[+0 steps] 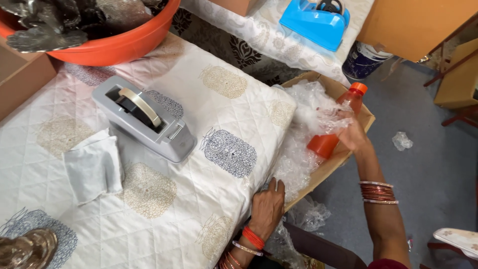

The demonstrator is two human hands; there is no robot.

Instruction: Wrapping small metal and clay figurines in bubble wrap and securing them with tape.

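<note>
Orange bottle (pixel 334 130) — one; two tape dispensers (pixel 147 119) — grey, blue.

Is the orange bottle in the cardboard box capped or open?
Capped: the orange bottle has its cap on, held by the right hand.

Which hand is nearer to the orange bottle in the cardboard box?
Right. The right hand holds the orange bottle through bubble wrap; the left hand rests at the table edge, apart.
</note>
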